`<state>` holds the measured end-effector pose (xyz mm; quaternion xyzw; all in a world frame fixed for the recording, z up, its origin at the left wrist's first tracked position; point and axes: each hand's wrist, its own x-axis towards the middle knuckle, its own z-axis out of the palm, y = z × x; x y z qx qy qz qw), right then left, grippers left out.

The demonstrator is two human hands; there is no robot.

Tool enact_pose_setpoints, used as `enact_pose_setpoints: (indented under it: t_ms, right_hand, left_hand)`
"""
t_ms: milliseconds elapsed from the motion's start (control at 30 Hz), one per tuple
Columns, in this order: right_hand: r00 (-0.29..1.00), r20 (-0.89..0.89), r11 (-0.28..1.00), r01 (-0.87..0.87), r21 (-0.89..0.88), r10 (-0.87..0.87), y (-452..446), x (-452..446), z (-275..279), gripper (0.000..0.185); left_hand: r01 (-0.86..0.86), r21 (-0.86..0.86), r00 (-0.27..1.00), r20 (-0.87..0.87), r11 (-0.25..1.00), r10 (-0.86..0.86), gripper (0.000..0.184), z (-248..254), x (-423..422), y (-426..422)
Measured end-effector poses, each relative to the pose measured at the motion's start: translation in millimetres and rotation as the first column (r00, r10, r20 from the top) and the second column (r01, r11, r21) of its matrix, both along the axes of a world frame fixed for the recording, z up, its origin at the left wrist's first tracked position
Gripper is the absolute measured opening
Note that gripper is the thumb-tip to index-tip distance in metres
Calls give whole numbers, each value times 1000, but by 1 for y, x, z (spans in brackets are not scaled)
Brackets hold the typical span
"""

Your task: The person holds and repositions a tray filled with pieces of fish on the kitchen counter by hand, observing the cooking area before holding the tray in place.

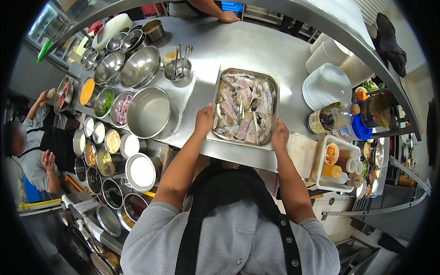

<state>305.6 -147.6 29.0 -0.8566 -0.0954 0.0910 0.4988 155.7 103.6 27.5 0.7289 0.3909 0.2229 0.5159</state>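
A rectangular metal tray (242, 144) sits at the front edge of the steel table, full of raw fish pieces (245, 106) with pale flesh and dark skin. My left hand (205, 120) is closed on the tray's left side. On the opposite side, my right hand (280, 135) grips the tray near its front right corner. The undersides of both hands' grips are hidden. Beside my right hand lies a pale cutting board (301, 153).
Left of the tray stand a large steel pot (149, 112), a cup of spoons (178, 71) and bowls of chopped ingredients. To the right are stacked plastic lids (326, 87), bottles and a sauce basket (337, 185). Another person's hand (229, 17) rests at the far edge; a co-worker stands left.
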Motion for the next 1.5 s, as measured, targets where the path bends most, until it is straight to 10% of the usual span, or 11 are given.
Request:
enact_pose_setpoints:
  t_ms: [1500]
  right_hand:
    - [998,40,995,-49,-87,53,-5,8,-27,54]
  left_hand:
    - [75,174,988,-148,982,-49,57,3,-7,1]
